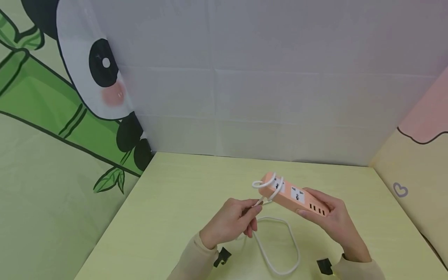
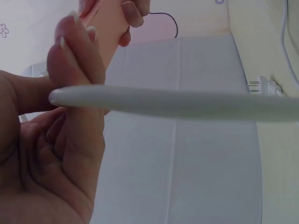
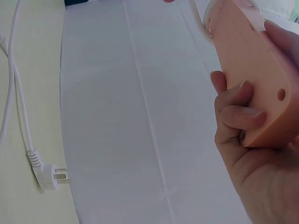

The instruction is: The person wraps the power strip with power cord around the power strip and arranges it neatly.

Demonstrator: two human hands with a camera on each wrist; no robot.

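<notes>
An orange power strip (image 1: 288, 196) with white socket faces and several USB ports is held above the table by my right hand (image 1: 332, 217), which grips its USB end. White cord (image 1: 276, 190) loops around the strip's far end. Beside that end, my left hand (image 1: 232, 219) pinches the cord between thumb and fingers. In the left wrist view the pinched cord (image 2: 177, 103) runs across the picture. The right wrist view shows the strip's plain underside (image 3: 247, 60) with fingers curled round it. A white plug (image 3: 49, 176) with metal prongs lies on the table.
More white cord (image 1: 297, 249) hangs or lies in a loop below the hands on the pale yellow table (image 1: 182, 182). Black pieces (image 1: 222, 256) show near both sleeves. A grey wall (image 1: 245, 97) stands behind, with printed side walls left and right.
</notes>
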